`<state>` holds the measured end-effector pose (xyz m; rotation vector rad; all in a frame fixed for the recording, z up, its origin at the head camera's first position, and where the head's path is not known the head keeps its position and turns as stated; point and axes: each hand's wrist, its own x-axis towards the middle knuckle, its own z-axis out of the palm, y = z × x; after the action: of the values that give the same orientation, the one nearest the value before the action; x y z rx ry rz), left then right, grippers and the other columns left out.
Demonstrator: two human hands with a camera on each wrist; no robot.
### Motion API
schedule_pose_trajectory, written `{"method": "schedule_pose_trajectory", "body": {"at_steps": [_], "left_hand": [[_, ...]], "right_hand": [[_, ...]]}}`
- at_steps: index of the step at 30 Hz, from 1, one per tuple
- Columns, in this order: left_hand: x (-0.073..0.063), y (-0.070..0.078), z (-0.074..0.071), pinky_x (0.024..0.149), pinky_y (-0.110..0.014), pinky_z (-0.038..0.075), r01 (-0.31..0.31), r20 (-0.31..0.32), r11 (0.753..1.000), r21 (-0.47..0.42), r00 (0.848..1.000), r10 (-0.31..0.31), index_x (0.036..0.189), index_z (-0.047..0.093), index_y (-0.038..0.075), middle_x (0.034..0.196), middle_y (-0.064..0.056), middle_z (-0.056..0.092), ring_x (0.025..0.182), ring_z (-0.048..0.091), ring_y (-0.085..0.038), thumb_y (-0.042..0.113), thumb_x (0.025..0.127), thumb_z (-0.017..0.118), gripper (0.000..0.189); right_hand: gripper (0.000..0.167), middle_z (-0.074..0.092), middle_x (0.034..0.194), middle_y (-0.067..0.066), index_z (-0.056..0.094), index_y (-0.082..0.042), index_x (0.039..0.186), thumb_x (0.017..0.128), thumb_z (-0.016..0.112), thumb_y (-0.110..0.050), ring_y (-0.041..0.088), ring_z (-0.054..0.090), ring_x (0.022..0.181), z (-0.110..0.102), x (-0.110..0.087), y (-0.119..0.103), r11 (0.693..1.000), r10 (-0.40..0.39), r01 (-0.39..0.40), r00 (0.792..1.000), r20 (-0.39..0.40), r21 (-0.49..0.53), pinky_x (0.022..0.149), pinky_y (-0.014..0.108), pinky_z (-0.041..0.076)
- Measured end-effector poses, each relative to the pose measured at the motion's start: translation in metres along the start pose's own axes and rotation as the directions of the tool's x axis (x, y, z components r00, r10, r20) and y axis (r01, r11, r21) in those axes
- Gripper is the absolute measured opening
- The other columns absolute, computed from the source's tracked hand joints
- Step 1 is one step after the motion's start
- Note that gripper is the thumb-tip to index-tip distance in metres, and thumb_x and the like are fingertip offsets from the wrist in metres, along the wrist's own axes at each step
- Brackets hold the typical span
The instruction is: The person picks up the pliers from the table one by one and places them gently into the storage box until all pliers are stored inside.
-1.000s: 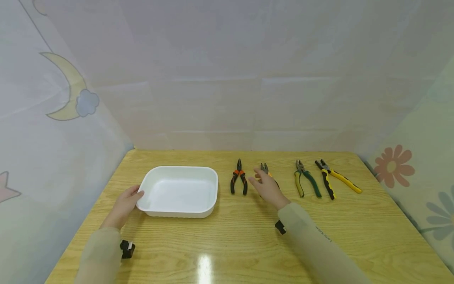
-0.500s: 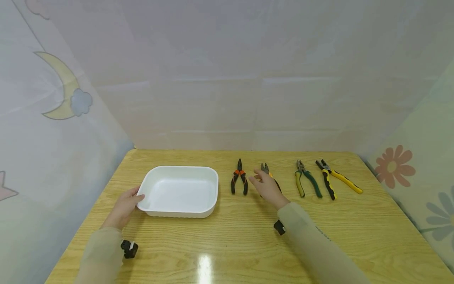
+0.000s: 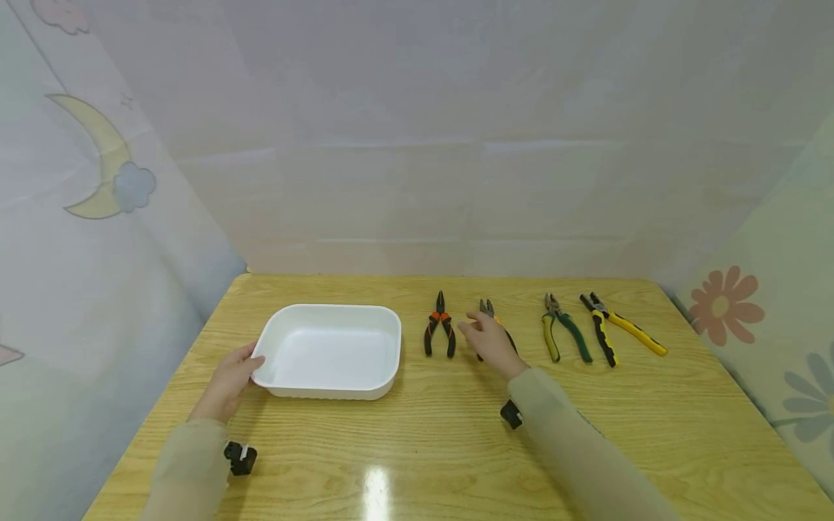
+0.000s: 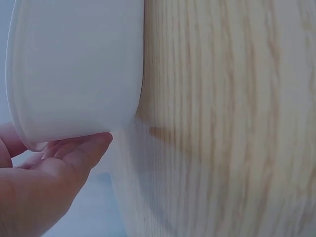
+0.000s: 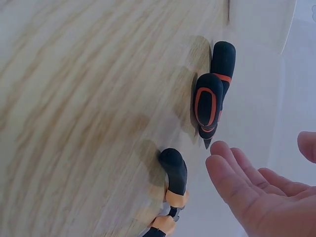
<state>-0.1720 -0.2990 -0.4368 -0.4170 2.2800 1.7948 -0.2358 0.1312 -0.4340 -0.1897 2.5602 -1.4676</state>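
My left hand (image 3: 224, 376) grips the left end of a white plastic tray (image 3: 326, 394), thumb over the rim and fingers against the outer wall, as the left wrist view shows. The tray stands with its inside bare. Over a pair of combination pliers (image 3: 486, 308) with black and orange-yellow handles hovers my right hand (image 3: 491, 344), partly hiding them in the head view. In the right wrist view its fingers (image 5: 237, 177) are extended with nothing between them, apart from the handles. Left of that hand lie needle-nose pliers (image 3: 440, 318) with black and orange handles, slightly spread.
Farther right on the wooden table (image 3: 423, 449) lie pliers with green and yellow-green handles (image 3: 576, 340) and pliers with yellow and black handles (image 3: 635, 334). Printed cloth walls (image 3: 417, 202) border the table's back and sides.
The printed cloth at the left has shifted leftward. Both hands, the tray and all the pliers stay practically where they were.
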Motion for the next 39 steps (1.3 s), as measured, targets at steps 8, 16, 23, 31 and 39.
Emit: {"method": "schedule_pose_trajectory", "body": {"at_steps": [8, 16, 23, 31, 39], "left_hand": [[-0.002, -0.001, -0.002, 0.109, -0.035, 0.036, 0.0, 0.013, 0.999, -0.042, 1.0, 0.0, 0.15, 0.007, -0.01, 0.156, -0.03, 0.012, 0.14, 0.023, -0.039, 0.01, 0.105, 0.033, 0.056], [-0.002, -0.002, -0.002, 0.113, -0.044, 0.029, 0.013, 0.006, 0.998, -0.056, 1.0, -0.012, 0.151, 0.007, -0.008, 0.157, -0.029, 0.011, 0.141, 0.023, -0.038, 0.011, 0.106, 0.033, 0.056], [-0.001, -0.002, 0.0, 0.114, -0.046, 0.026, 0.017, 0.012, 0.997, -0.077, 1.0, -0.017, 0.151, 0.006, -0.007, 0.157, -0.028, 0.01, 0.141, 0.021, -0.038, 0.011, 0.106, 0.033, 0.056], [0.0, -0.003, -0.001, 0.113, -0.042, 0.03, 0.016, 0.009, 0.997, -0.075, 1.0, -0.015, 0.151, 0.008, -0.008, 0.156, -0.029, 0.012, 0.14, 0.023, -0.037, 0.012, 0.106, 0.034, 0.056], [0.001, -0.004, 0.0, 0.114, -0.045, 0.027, 0.014, 0.012, 0.996, -0.083, 1.0, -0.013, 0.151, 0.008, -0.009, 0.156, -0.029, 0.013, 0.14, 0.023, -0.037, 0.011, 0.106, 0.033, 0.055]], "right_hand": [[0.055, 0.057, 0.121, 0.025, 0.035, 0.007, 0.145, 0.103, 0.049, -0.026, 0.038, 0.06, 0.105, 0.002, 0.006, -0.001, 1.0, 0.028, -0.028, 1.0, -0.006, 0.0, 0.086, 0.049, 0.051], [0.054, 0.06, 0.116, 0.029, 0.038, 0.012, 0.141, 0.1, 0.056, -0.018, 0.038, 0.065, 0.093, 0.007, 0.012, 0.003, 1.0, 0.021, -0.021, 1.0, -0.023, 0.009, 0.084, 0.048, 0.053], [0.049, 0.065, 0.104, 0.027, 0.045, 0.013, 0.135, 0.097, 0.061, -0.014, 0.038, 0.066, 0.088, 0.009, 0.018, 0.005, 0.997, 0.05, -0.048, 0.999, -0.021, 0.058, 0.074, 0.045, 0.056], [0.049, 0.068, 0.085, 0.022, 0.047, 0.011, 0.134, 0.096, 0.063, -0.015, 0.03, 0.069, 0.07, 0.013, 0.027, 0.007, 0.979, 0.167, -0.165, 0.986, -0.008, 0.122, 0.063, 0.038, 0.058], [0.049, 0.066, 0.083, 0.016, 0.048, 0.006, 0.133, 0.096, 0.064, -0.022, 0.021, 0.066, 0.063, 0.016, 0.031, 0.006, 0.966, 0.251, -0.251, 0.968, 0.009, 0.061, 0.06, 0.032, 0.057]]}}
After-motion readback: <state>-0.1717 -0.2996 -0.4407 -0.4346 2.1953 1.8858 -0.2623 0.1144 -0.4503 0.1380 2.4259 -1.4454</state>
